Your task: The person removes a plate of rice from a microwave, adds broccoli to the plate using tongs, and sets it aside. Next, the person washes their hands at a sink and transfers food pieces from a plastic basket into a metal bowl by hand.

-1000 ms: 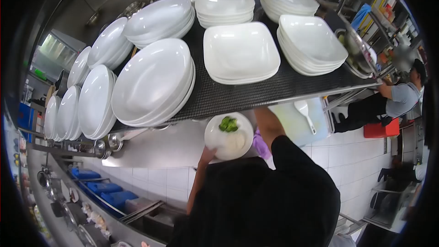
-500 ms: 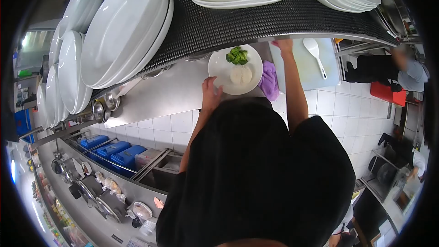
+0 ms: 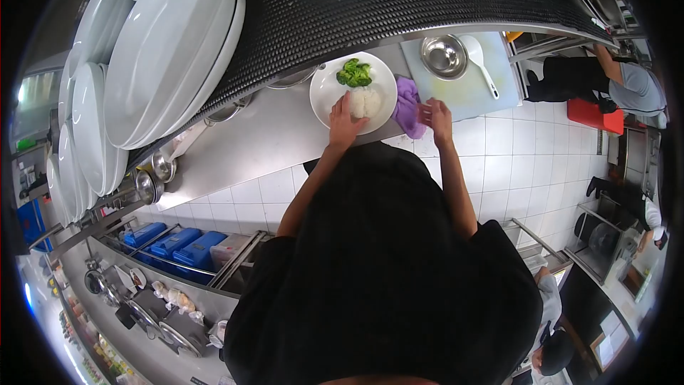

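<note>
A round white plate [image 3: 324, 90] rests on the steel counter, with green broccoli [image 3: 354, 73] towards its far side and a mound of white rice [image 3: 367, 103] nearer me. Over the plate's near left part is my left hand [image 3: 345, 122], fingers apart, the fingertips beside the rice. My right hand [image 3: 436, 118] is at the purple cloth [image 3: 406, 105], right of the plate; its fingers are curled, and whether they hold any cloth is unclear. On the pale cutting board [image 3: 463, 93] are a steel bowl [image 3: 444, 57] and a white rice scoop [image 3: 482, 65].
A black-matted shelf [image 3: 313, 21] above the counter bears stacks of white plates [image 3: 164, 50]. Metal pans [image 3: 148, 185] are at the counter's left end. Blue bins [image 3: 171, 244] stand lower left. Co-workers [image 3: 636, 85] are at the right and lower right.
The steel bowl now sits on the cutting board. My right hand has come back from the board's far side towards the cloth, and my left hand has moved onto the plate, beside the rice.
</note>
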`<state>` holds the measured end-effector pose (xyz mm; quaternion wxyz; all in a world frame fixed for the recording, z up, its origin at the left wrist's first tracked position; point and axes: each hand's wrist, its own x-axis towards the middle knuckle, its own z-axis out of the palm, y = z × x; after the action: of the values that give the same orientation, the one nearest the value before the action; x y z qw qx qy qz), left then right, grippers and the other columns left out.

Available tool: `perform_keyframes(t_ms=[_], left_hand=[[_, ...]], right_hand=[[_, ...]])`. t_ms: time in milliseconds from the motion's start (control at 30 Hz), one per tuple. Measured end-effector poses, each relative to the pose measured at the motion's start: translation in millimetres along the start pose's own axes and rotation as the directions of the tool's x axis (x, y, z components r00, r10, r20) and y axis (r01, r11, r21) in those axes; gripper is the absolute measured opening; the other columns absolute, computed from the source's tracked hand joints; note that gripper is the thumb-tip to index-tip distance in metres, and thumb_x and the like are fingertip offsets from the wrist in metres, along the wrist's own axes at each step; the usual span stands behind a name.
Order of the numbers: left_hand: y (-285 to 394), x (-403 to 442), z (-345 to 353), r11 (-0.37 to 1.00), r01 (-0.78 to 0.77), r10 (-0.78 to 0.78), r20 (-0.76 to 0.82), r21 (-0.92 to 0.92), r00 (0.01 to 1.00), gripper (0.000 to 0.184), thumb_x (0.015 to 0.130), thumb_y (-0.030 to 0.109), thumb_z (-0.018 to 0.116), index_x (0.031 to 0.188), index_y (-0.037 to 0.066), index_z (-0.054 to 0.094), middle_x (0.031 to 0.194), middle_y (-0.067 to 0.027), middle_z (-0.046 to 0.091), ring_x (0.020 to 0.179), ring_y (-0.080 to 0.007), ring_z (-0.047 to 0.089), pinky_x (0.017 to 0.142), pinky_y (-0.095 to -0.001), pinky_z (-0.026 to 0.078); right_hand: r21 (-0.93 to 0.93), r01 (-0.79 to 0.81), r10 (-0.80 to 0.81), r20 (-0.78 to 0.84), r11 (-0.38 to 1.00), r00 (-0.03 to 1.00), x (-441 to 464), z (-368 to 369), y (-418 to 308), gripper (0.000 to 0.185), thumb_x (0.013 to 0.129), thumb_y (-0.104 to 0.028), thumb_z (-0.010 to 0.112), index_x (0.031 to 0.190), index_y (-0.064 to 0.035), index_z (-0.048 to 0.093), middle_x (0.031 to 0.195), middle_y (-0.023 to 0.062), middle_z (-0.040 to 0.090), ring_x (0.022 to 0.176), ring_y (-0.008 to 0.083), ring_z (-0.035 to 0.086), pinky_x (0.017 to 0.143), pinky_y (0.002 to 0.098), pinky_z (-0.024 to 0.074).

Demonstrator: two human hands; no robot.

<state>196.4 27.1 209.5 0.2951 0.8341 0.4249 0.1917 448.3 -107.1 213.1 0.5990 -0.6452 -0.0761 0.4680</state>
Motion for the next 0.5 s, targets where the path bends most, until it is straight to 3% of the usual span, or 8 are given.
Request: perform_keyframes(t_ms=[167,200,300,333,433,500], left_hand=[[2.4,-0.9,-0.6,0.999,-0.026,0.026,-0.028,-0.023,0.999,0.096,0.07,0.028,0.081,0.145,0.002,0.028,0.138,-0.0221,0.042,0.125,-0.0404,0.041,0.103,-0.0501,0.035],[1.1,-0.8,-0.9,0.999,-0.041,0.04,-0.032,-0.029,0.999,0.096,0.07,0.028,0.081,0.145,0.001,0.028,0.138,-0.0227,0.042,0.125,-0.041,0.041,0.103,-0.0503,0.036],[0.0,0.3,-2.3,0.997,-0.041,0.04,-0.018,-0.058,0.999,0.098,0.07,0.028,0.082,0.145,0.0,0.026,0.139,-0.0249,0.04,0.125,-0.0427,0.041,0.104,-0.0503,0.035],[0.9,0.1,-3.6,0.997,-0.033,0.032,-0.008,-0.07,0.999,0.099,0.07,0.028,0.082,0.145,-0.001,0.025,0.14,-0.0256,0.04,0.125,-0.0433,0.041,0.104,-0.0503,0.035],[5.8,-0.8,-11.8,0.994,-0.035,0.039,0.037,-0.101,0.999,0.095,0.076,0.028,0.078,0.146,-0.002,0.022,0.141,-0.0269,0.038,0.129,-0.0426,0.038,0.107,-0.0486,0.033],[-17.2,-0.4,4.5,0.962,-0.005,0.006,0.004,-0.275,1.0,0.089,0.083,0.027,0.072,0.148,-0.002,0.018,0.143,-0.027,0.037,0.13,-0.0417,0.039,0.108,-0.046,0.033]], right_hand=[[-0.296,0.152,-0.07,0.27,0.943,0.96,-28.2,31.9,2.5,0.025,0.097,-0.02,0.052,0.113,-0.0009,0.058,0.097,0.0092,0.068,0.079,0.0183,0.068,0.062,0.0281,0.0542],[-0.297,0.161,-0.062,0.318,0.941,0.946,-28.5,39.0,3.8,0.027,0.096,-0.012,0.051,0.12,-0.0022,0.056,0.109,0.0105,0.065,0.081,0.0182,0.068,0.063,0.0296,0.0555],[-0.291,0.273,-0.154,0.374,0.917,0.915,-36.5,66.5,-2.6,0.034,0.094,-0.009,0.049,0.127,-0.0012,0.05,0.123,0.0139,0.057,0.084,0.0206,0.069,0.065,0.0308,0.0568],[-0.314,0.215,-0.061,0.436,0.925,0.898,-27.9,70.0,4.4,0.048,0.091,-0.007,0.048,0.138,-0.002,0.04,0.139,0.0178,0.044,0.085,0.0232,0.07,0.066,0.0326,0.058],[-0.484,0.285,-0.041,0.455,0.827,0.89,-22.5,81.0,9.0,0.058,0.09,-0.008,0.048,0.145,-0.0034,0.031,0.13,0.0205,0.054,0.083,0.0236,0.07,0.066,0.0338,0.0578],[-0.526,0.229,0.038,0.447,0.819,0.894,-23.0,84.3,6.8,0.062,0.089,-0.01,0.048,0.147,-0.0037,0.027,0.118,0.0207,0.061,0.082,0.0234,0.07,0.067,0.0345,0.0577]])
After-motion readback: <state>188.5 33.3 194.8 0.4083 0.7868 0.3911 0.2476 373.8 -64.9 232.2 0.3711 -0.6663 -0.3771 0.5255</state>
